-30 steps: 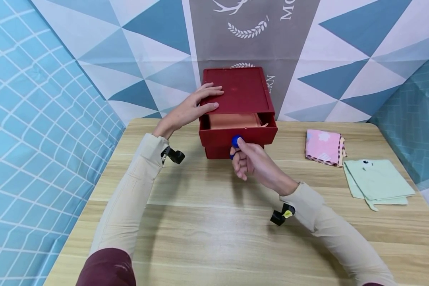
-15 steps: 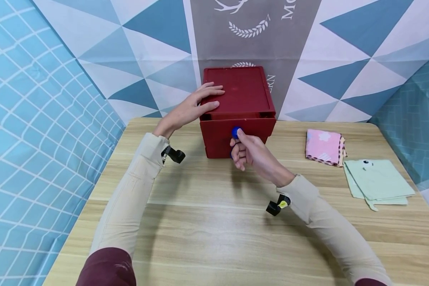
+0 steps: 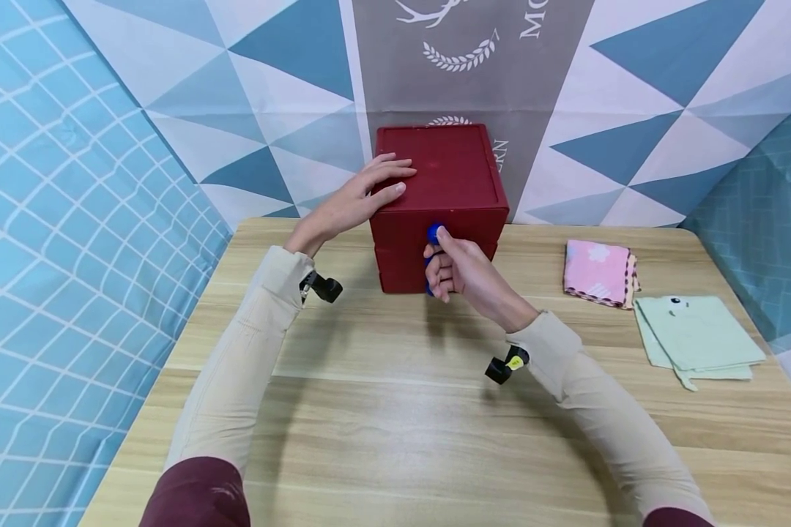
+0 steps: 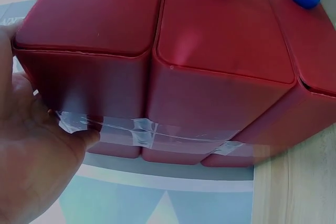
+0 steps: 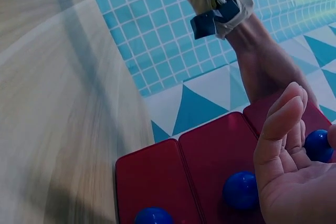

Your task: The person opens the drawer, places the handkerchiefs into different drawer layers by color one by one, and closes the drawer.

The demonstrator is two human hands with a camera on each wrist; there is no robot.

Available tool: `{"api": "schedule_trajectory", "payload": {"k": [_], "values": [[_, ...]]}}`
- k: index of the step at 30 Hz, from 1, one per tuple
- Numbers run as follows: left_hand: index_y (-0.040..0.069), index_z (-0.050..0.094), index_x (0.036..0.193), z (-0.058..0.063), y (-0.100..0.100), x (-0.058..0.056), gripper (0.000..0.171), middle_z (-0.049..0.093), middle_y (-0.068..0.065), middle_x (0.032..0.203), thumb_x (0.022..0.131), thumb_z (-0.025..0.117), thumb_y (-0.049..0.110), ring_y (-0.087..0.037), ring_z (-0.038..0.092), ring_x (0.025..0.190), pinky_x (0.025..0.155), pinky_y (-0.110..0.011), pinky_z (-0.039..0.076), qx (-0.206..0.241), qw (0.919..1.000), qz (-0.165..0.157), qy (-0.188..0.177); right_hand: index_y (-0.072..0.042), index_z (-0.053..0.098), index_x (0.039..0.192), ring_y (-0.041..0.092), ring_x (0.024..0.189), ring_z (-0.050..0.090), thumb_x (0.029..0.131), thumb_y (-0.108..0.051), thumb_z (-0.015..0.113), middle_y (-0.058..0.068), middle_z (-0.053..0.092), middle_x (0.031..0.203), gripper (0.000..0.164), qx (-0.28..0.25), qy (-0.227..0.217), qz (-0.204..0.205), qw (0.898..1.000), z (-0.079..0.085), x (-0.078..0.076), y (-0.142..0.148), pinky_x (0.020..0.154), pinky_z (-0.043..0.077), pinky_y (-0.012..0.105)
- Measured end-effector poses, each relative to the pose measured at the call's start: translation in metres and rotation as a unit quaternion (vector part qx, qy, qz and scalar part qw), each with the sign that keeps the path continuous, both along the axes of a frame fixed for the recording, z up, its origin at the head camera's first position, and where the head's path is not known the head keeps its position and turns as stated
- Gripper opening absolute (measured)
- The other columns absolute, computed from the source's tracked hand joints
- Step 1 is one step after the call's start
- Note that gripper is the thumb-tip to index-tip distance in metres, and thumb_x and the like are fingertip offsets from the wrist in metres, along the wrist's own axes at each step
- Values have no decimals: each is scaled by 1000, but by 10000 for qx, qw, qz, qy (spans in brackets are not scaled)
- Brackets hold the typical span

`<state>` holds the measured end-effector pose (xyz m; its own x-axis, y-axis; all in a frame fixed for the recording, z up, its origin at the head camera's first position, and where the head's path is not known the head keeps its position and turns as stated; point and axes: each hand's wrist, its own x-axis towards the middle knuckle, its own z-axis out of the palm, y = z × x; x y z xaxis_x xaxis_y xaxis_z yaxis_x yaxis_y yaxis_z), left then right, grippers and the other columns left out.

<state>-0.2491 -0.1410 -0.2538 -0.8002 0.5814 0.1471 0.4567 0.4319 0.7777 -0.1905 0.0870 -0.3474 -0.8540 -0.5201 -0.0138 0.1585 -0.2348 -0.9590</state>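
Observation:
A dark red box of stacked drawers (image 3: pixel 455 172) stands at the table's back edge. Its top drawer (image 3: pixel 398 230) sits flush under the lid. The left hand (image 3: pixel 362 194) rests on the box's upper left edge, fingers laid out over the top; the left wrist view shows its thumb against the taped side. At the front, the right hand (image 3: pixel 474 274) pinches the top drawer's blue round knob (image 3: pixel 436 233) between thumb and fingers. Lower down, the right wrist view shows the middle blue knob (image 5: pixel 241 190) and the bottom blue knob (image 5: pixel 153 216).
To the right of the box lies a folded pink cloth (image 3: pixel 596 271) with a checked border. A folded pale green cloth (image 3: pixel 699 333) is beside it, nearer the right table edge. A patterned wall covering (image 3: pixel 290 80) rises directly behind the box.
The top drawer has slid back into the box, hiding the orange-brown thing inside it. The right hand has moved away from the body with the knob; the left hand has stayed put.

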Motion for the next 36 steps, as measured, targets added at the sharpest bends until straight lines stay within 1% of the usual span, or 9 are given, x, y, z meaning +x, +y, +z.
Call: {"api": "schedule_trajectory", "payload": {"k": [4,8,12,15,20,23,27,31,36], "values": [[8,46,149,-13,-2,-12,50,28,-6,162,102,54,23,-19,7,152,121,-40,16,47,9998,64,181,5,51,108,16,54,57,105,-46,43,8,60,71,52,122,5,-28,9999,0,-3,0,48,49,25],[16,49,148,-30,-5,-26,50,32,2,159,100,57,28,-13,11,150,120,-41,19,-3,9985,187,521,6,54,110,16,54,57,104,-48,43,8,60,72,56,309,126,-129,9994,-1,-5,-1,49,50,25],[19,50,147,-37,-4,-29,49,36,5,157,100,57,31,-8,14,149,119,-39,20,-33,9965,191,814,7,54,121,17,54,59,103,-51,43,10,61,75,62,694,358,-245,9966,-6,-2,-1,48,50,26],[18,52,146,-40,-2,-28,48,39,4,155,100,56,31,-9,16,148,119,-37,20,23,9952,162,963,5,50,128,20,55,60,103,-47,47,12,61,76,58,1121,617,-269,9914,-13,5,1,47,50,29],[15,53,145,-42,0,-28,47,40,1,155,101,53,31,-11,16,148,120,-37,19,23,9931,185,1155,9,54,114,21,51,59,102,-38,55,12,57,68,48,1785,717,-511,9800,-32,15,10,44,49,31],[13,53,144,-42,-1,-27,47,40,-1,155,101,51,30,-11,15,149,120,-38,18,62,9926,212,1192,8,60,103,19,50,58,102,-41,56,10,56,65,49,1955,503,-686,9770,-42,16,17,45,49,29],[13,54,144,-41,-1,-26,46,40,-2,155,101,51,30,-11,15,149,120,-39,17,115,9923,240,1211,6,62,114,16,53,59,100,-49,54,8,60,68,57,1867,66,-496,9811,-51,9,22,47,49,27],[14,54,144,-42,0,-26,45,40,-1,155,101,50,30,-11,15,149,120,-37,16,132,9919,216,1246,3,57,131,16,58,60,99,-54,51,9,64,76,65,1499,-480,-53,9875,-51,0,20,49,49,25],[13,54,143,-41,2,-26,45,40,-1,155,102,50,29,-10,14,149,120,-36,15,231,9917,237,1239,8,55,134,14,58,58,101,-52,50,5,64,76,68,774,-1028,166,9915,-47,-9,12,51,47,23]]}}
